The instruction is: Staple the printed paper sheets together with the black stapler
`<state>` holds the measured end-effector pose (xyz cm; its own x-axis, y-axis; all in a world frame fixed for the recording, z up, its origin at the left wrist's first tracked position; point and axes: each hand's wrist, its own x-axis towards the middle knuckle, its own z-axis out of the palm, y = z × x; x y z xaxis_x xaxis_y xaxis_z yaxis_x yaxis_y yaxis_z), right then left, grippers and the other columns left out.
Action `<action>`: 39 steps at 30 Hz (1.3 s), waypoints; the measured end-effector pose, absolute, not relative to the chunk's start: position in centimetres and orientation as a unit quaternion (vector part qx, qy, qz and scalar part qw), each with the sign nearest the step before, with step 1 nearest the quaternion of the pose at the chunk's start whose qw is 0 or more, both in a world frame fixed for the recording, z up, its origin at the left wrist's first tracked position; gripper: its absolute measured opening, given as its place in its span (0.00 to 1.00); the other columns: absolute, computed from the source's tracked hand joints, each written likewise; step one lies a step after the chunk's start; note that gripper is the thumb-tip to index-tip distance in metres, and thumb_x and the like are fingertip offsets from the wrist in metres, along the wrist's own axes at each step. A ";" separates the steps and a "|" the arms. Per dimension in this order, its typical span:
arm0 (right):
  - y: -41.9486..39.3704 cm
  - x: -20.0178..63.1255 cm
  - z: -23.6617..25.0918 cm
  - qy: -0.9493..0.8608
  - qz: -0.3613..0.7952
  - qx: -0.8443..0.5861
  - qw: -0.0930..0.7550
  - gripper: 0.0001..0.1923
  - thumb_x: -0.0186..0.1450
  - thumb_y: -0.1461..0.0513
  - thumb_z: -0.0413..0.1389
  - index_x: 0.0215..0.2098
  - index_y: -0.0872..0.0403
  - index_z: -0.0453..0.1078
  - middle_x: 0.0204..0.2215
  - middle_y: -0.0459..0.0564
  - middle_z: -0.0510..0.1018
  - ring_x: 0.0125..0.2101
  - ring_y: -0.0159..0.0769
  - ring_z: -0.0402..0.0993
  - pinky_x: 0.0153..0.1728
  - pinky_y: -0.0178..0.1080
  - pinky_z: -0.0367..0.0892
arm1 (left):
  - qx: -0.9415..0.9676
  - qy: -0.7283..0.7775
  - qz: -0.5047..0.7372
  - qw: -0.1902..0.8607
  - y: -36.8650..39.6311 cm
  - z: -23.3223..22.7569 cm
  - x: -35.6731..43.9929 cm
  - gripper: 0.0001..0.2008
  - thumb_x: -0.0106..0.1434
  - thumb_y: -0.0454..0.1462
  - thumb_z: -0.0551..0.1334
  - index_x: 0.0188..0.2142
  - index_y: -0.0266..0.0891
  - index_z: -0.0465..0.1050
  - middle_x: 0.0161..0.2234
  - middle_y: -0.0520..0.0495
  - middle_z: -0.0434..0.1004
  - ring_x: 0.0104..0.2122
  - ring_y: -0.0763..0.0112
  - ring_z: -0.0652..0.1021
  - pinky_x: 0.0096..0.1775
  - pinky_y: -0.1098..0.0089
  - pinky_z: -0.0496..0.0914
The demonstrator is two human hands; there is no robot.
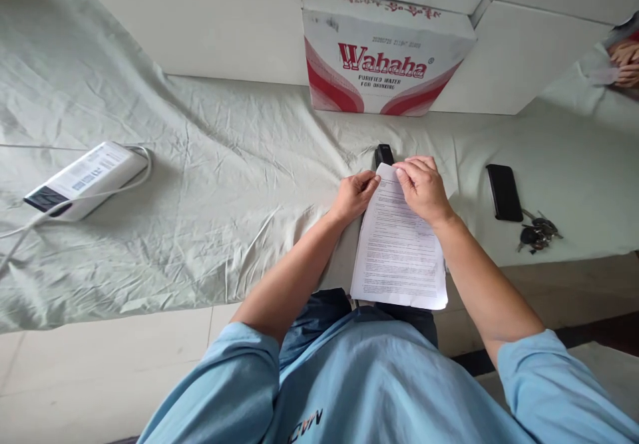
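A stack of printed paper sheets [399, 251] hangs over the table's near edge, its top end on the cloth and its lower end near my lap. My left hand [355, 194] pinches the upper left corner of the sheets between thumb and fingers. At the upper right corner, my right hand [423, 186] grips the sheets, thumb on top and fingers curled behind. Just beyond the top edge lies a black stapler [384, 154], partly hidden by the paper.
A pale green cloth [214, 231] covers the table. A Wahaha water carton [384, 64] stands at the back among white boxes [224, 24]. To the left is a white box with a cable [90, 178]; to the right, a black phone [504, 192] and keys [539, 233]. Another person's hands [626, 61] show far right.
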<state>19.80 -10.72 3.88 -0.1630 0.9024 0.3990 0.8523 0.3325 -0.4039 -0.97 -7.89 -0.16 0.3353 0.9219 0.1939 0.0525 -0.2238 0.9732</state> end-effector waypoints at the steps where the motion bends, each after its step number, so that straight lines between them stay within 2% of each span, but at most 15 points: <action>1: -10.8 19.8 4.0 -0.758 0.040 -0.579 0.298 0.26 0.85 0.47 0.47 0.52 0.46 0.87 0.48 0.56 0.90 0.58 0.55 0.79 0.65 0.59 0.74 | 0.648 0.377 0.440 0.495 -7.9 -0.3 -0.9 0.27 0.74 0.59 0.61 0.28 0.44 0.63 0.25 0.55 0.56 0.27 0.71 0.57 0.33 0.64 0.55; 7: -10.9 19.1 4.4 -0.743 0.050 -0.602 0.290 0.27 0.84 0.44 0.49 0.39 0.47 0.84 0.36 0.54 0.88 0.47 0.52 0.79 0.53 0.53 0.75 | 0.648 0.373 0.450 0.488 -7.7 -0.9 -0.6 0.24 0.76 0.56 0.60 0.31 0.44 0.65 0.25 0.54 0.61 0.27 0.69 0.62 0.35 0.64 0.58; 12: -10.7 18.7 4.1 -0.740 0.042 -0.608 0.283 0.23 0.82 0.48 0.53 0.38 0.46 0.84 0.35 0.52 0.88 0.43 0.50 0.80 0.48 0.50 0.75 | 0.647 0.384 0.456 0.475 -7.3 -1.4 -0.6 0.26 0.78 0.57 0.62 0.29 0.45 0.63 0.23 0.54 0.62 0.27 0.69 0.63 0.34 0.64 0.59; 17: -13.4 21.9 4.2 -0.701 0.034 -0.646 0.300 0.21 0.79 0.46 0.57 0.38 0.46 0.84 0.34 0.53 0.88 0.41 0.51 0.80 0.46 0.50 0.75 | 0.625 0.394 0.467 0.485 -7.2 -1.4 -0.6 0.27 0.80 0.56 0.63 0.29 0.45 0.61 0.23 0.53 0.62 0.27 0.68 0.64 0.35 0.63 0.59; 21: -17.4 26.5 3.4 -0.584 0.080 -0.714 0.377 0.21 0.71 0.40 0.67 0.40 0.46 0.86 0.32 0.50 0.86 0.35 0.47 0.79 0.43 0.49 0.76 | 0.619 0.391 0.471 0.491 -7.0 -1.5 -0.5 0.26 0.81 0.54 0.63 0.30 0.45 0.62 0.24 0.53 0.64 0.27 0.67 0.65 0.35 0.62 0.60; 25: -20.4 28.6 1.8 -0.421 0.238 -0.697 0.529 0.34 0.59 0.35 0.76 0.49 0.47 0.81 0.32 0.45 0.85 0.28 0.40 0.78 0.32 0.43 0.76 | 0.591 0.388 0.495 0.506 -6.7 -1.7 -0.6 0.25 0.80 0.58 0.65 0.33 0.44 0.69 0.26 0.52 0.67 0.29 0.66 0.68 0.37 0.62 0.62; 28: -21.1 27.4 0.8 -0.368 0.324 -0.661 0.568 0.36 0.59 0.36 0.77 0.54 0.46 0.78 0.35 0.45 0.87 0.31 0.40 0.83 0.34 0.43 0.80 | 0.568 0.387 0.508 0.519 -6.7 -1.8 -0.7 0.28 0.77 0.62 0.66 0.32 0.44 0.68 0.26 0.53 0.66 0.30 0.67 0.67 0.38 0.63 0.63; 30: -20.9 26.1 0.4 -0.362 0.332 -0.644 0.586 0.33 0.61 0.36 0.75 0.51 0.47 0.78 0.37 0.47 0.88 0.35 0.42 0.86 0.39 0.44 0.83 | 0.558 0.384 0.515 0.525 -6.7 -1.8 -0.7 0.28 0.77 0.62 0.66 0.33 0.44 0.69 0.27 0.53 0.65 0.30 0.67 0.66 0.37 0.63 0.62; 34: -20.0 24.4 0.1 -0.336 0.317 -0.637 0.618 0.34 0.56 0.33 0.77 0.40 0.49 0.79 0.35 0.48 0.89 0.39 0.44 0.89 0.44 0.45 0.85 | 0.561 0.399 0.500 0.525 -7.1 -1.6 -0.7 0.21 0.80 0.51 0.65 0.34 0.42 0.70 0.26 0.54 0.65 0.29 0.69 0.65 0.36 0.66 0.61; 36: -19.7 24.5 0.4 -0.322 0.322 -0.660 0.597 0.35 0.52 0.33 0.78 0.38 0.50 0.80 0.32 0.48 0.88 0.38 0.46 0.89 0.42 0.45 0.85 | 0.568 0.415 0.475 0.529 -7.2 -1.4 -0.6 0.18 0.80 0.45 0.63 0.33 0.42 0.70 0.25 0.56 0.63 0.28 0.71 0.65 0.35 0.67 0.60; 39: -19.9 25.7 1.3 -0.334 0.344 -0.694 0.538 0.35 0.50 0.33 0.79 0.36 0.50 0.81 0.30 0.49 0.88 0.38 0.50 0.90 0.41 0.46 0.86 | 0.593 0.440 0.433 0.517 -7.4 -0.8 -0.4 0.18 0.79 0.42 0.62 0.31 0.42 0.67 0.24 0.57 0.62 0.27 0.72 0.65 0.34 0.68 0.59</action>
<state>25.68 -19.86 1.30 0.5405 0.8331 -0.1179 0.0933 -0.1986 -0.9756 -0.39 -7.42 -0.83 0.2376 0.9696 0.0590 0.0736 -0.0785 0.9942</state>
